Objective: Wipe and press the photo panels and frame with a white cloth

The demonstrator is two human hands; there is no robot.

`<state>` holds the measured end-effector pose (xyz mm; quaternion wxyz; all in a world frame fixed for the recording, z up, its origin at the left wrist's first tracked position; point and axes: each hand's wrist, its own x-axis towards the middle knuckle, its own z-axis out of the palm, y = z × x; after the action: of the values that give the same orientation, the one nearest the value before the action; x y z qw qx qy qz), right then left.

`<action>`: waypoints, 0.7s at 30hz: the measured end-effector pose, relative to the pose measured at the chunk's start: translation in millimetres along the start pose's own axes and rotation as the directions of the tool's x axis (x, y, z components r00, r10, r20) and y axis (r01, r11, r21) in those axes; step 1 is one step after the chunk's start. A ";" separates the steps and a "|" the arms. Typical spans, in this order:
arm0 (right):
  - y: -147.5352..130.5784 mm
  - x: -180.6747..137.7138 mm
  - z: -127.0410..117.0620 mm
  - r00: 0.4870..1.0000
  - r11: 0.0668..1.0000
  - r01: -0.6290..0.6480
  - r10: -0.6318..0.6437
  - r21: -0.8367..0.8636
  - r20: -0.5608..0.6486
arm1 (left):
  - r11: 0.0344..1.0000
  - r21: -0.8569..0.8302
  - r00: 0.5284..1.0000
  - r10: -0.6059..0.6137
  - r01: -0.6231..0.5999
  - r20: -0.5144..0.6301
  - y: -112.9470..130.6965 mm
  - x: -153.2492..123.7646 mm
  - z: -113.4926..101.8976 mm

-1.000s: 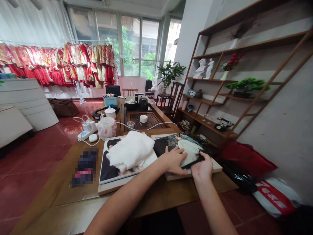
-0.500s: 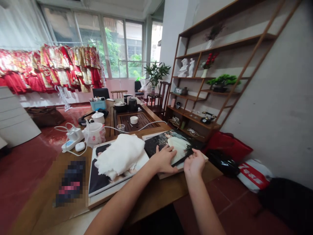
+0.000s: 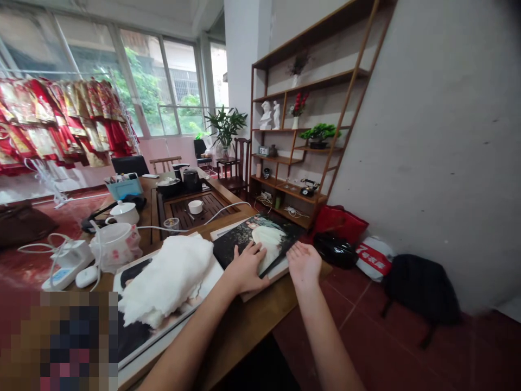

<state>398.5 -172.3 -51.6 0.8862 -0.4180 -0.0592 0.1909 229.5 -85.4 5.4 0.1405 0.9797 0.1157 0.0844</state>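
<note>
A large dark photo print (image 3: 248, 234) showing a figure in a white dress lies on a pale board at the table's right end. My left hand (image 3: 245, 267) rests flat on the print's near part, fingers spread. My right hand (image 3: 303, 263) hovers just off the print's right edge, palm turned up and fingers open, holding nothing. To the left, a white fluffy cloth (image 3: 166, 278) lies heaped on a second large photo print (image 3: 132, 334).
The wooden table (image 3: 252, 320) carries a tea tray (image 3: 191, 209) with cups, a white teapot (image 3: 121, 213), a power strip (image 3: 65, 260) and cables. A wooden shelf (image 3: 301, 136) stands by the wall; red, black and white bags (image 3: 358, 247) lie on the red floor.
The view has swung to the right. My right hand has come off the print's right edge and turned palm up; my left hand stays flat on the print.
</note>
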 end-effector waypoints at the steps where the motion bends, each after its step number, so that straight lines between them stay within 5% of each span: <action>1: -1.8 0.7 -3.8 1.000 0.999 0.017 -0.017 -0.033 0.023 | 1.000 -0.002 1.000 0.000 0.000 0.000 -0.2 0.2 0.3; 6: -10.5 -3.2 -21.4 0.971 0.944 0.208 -0.167 -0.255 0.171 | 1.000 0.003 1.000 0.004 -0.004 0.004 -2.3 3.0 2.1; 9: -19.7 -14.2 -23.6 0.905 0.822 0.403 -0.291 -0.403 0.311 | 1.000 0.012 1.000 0.012 -0.012 0.013 -2.8 4.7 2.2; 12: -33.3 -27.3 -16.3 0.776 0.606 0.611 -0.332 -0.509 0.536 | 1.000 0.013 1.000 0.017 -0.017 0.024 -1.4 5.1 0.6; 15: -43.2 -33.3 -1.9 0.589 0.376 0.781 -0.176 -0.499 0.789 | 1.000 0.009 1.000 0.023 -0.023 0.011 0.5 4.7 -1.0; 21: -39.6 -16.2 16.0 0.315 0.092 0.940 0.136 -0.328 0.939 | 0.998 0.033 0.999 0.048 -0.048 -0.005 1.0 2.2 -2.2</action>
<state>390.9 -190.0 -10.2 0.3058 -0.6384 -0.7052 -0.0409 231.3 -85.3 8.0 0.1219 0.9841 0.0939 0.0887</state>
